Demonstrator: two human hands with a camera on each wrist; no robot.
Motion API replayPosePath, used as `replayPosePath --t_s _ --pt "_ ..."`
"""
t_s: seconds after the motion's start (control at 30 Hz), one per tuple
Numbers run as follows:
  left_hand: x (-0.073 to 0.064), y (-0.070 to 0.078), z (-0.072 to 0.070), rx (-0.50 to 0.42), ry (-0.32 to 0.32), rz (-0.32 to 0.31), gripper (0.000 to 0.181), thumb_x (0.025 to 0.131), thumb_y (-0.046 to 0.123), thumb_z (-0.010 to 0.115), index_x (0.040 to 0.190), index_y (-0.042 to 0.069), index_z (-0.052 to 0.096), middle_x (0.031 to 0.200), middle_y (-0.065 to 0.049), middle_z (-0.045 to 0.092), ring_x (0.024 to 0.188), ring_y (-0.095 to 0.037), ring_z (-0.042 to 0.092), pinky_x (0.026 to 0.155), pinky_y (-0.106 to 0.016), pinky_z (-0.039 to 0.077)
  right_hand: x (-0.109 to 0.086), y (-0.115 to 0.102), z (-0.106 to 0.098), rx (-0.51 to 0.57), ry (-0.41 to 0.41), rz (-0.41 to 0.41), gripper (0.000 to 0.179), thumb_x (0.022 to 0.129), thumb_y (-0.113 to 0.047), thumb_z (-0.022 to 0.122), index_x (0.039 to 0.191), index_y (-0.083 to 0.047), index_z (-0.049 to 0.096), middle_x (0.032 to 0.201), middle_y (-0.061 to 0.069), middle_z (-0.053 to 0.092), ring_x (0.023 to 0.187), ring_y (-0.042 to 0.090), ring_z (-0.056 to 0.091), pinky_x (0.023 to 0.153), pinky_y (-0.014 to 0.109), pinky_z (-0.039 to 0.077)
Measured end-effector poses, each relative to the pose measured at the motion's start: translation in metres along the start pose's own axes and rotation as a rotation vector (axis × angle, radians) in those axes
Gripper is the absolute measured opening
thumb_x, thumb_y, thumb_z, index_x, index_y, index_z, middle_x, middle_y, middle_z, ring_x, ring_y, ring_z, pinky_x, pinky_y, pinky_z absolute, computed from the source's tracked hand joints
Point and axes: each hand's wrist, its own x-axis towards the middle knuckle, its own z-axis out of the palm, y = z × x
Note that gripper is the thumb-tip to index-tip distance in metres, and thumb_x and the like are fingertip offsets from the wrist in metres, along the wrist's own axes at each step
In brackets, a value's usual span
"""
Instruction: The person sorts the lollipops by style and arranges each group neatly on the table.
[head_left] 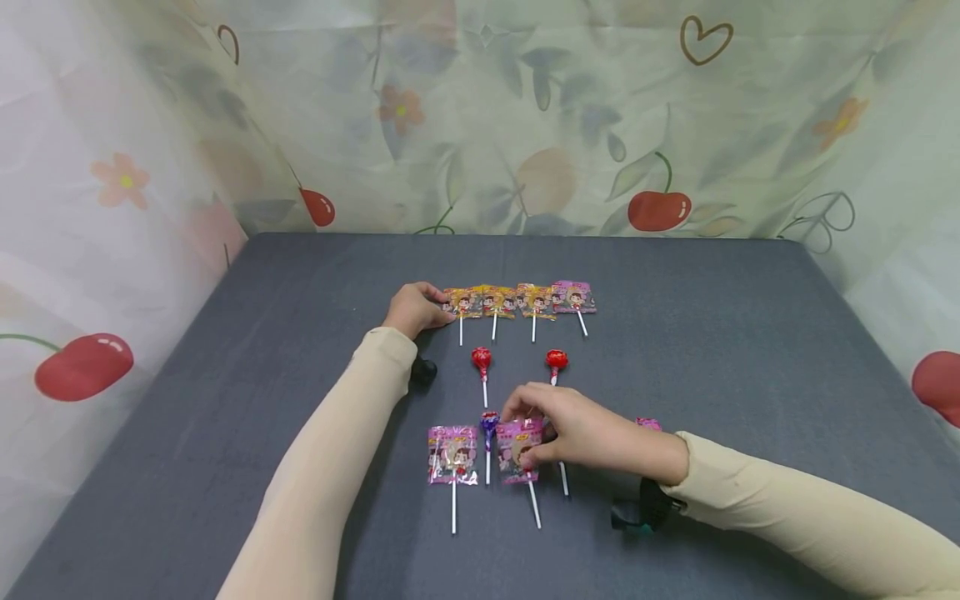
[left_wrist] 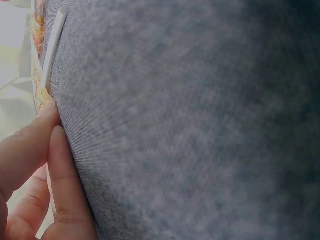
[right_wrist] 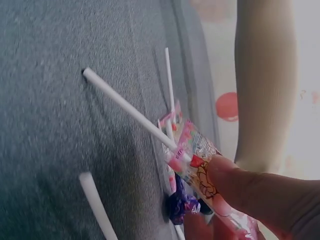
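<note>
At the left end of a row of wrapped lollipops, my left hand (head_left: 417, 309) pinches the edge of a yellow-wrapped lollipop (head_left: 463, 302). Its thumb and finger meet the wrapper corner in the left wrist view, beside the white stick (left_wrist: 54, 47). Nearer the front, my right hand (head_left: 577, 429) grips a pink-wrapped lollipop (head_left: 517, 446) between thumb and fingers, its stick pointing toward the front. The right wrist view shows the thumb pressed on this pink wrapper (right_wrist: 200, 170). A purple lollipop (head_left: 489, 425) lies just left of it, and another pink-wrapped lollipop (head_left: 452, 454) farther left.
Two more yellow-wrapped lollipops (head_left: 498, 301) and a pink-wrapped one (head_left: 573, 297) continue the back row. Two red lollipops (head_left: 482, 358) lie mid-table. A pink wrapper (head_left: 648, 423) shows partly behind the right wrist, and a white stick (head_left: 564, 479) below that hand. Patterned curtains surround the grey table (head_left: 300, 333).
</note>
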Motion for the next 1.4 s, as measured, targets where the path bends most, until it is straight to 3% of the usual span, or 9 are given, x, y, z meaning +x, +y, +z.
replayPosePath --t_s 0.13,0.37,0.53,0.7,1.07,1.4 --pt "0.001 0.001 0.001 0.015 0.006 -0.01 0.033 0.077 0.005 0.081 0.104 0.01 0.064 0.106 -0.01 0.059 0.076 -0.011 0.058 0.061 -0.021 0.046 -0.002 -0.002 0.001 0.102 0.008 -0.016 0.037 0.076 -0.008 0.082 0.107 -0.014 0.062 0.102 -0.001 0.06 0.093 0.012 0.056 0.066 0.021 0.054" --pt "0.002 0.0 0.0 0.007 -0.001 -0.013 0.032 0.078 0.006 0.081 0.104 0.01 0.063 0.106 -0.01 0.059 0.077 -0.012 0.058 0.061 -0.022 0.046 -0.004 -0.007 -0.003 0.157 0.029 -0.037 0.037 0.077 -0.009 0.081 0.109 -0.014 0.064 0.105 0.0 0.064 0.093 0.01 0.059 0.069 0.021 0.054" --pt "0.001 -0.001 -0.001 0.016 -0.003 -0.008 0.031 0.078 0.007 0.081 0.103 0.011 0.064 0.108 -0.009 0.058 0.08 -0.014 0.057 0.062 -0.023 0.045 -0.005 -0.017 -0.022 0.196 0.091 -0.062 0.038 0.078 -0.009 0.08 0.112 -0.014 0.065 0.108 0.0 0.066 0.094 0.011 0.061 0.073 0.023 0.055" --pt "0.001 -0.002 0.0 0.012 -0.008 -0.007 0.032 0.078 0.007 0.08 0.105 0.011 0.064 0.11 -0.01 0.059 0.082 -0.014 0.057 0.064 -0.023 0.046 -0.007 -0.017 -0.051 0.148 0.211 -0.057 0.039 0.08 -0.011 0.078 0.116 -0.016 0.065 0.109 -0.001 0.067 0.086 0.011 0.064 0.074 0.027 0.055" --pt "0.004 -0.002 -0.001 -0.014 -0.011 -0.008 0.032 0.077 0.004 0.08 0.104 0.01 0.063 0.106 -0.01 0.058 0.075 -0.011 0.059 0.061 -0.021 0.047 -0.002 0.026 -0.126 0.102 0.498 0.161 0.039 0.089 -0.018 0.071 0.127 -0.02 0.062 0.105 0.004 0.066 0.082 0.01 0.065 0.072 0.022 0.05" --pt "0.003 -0.003 -0.002 -0.027 -0.003 -0.01 0.033 0.077 0.003 0.08 0.105 0.009 0.064 0.108 -0.011 0.059 0.074 -0.011 0.06 0.061 -0.021 0.049 0.02 0.082 -0.154 0.207 0.579 0.337 0.043 0.09 -0.025 0.068 0.13 -0.015 0.056 0.107 0.002 0.063 0.095 0.011 0.057 0.083 0.03 0.047"
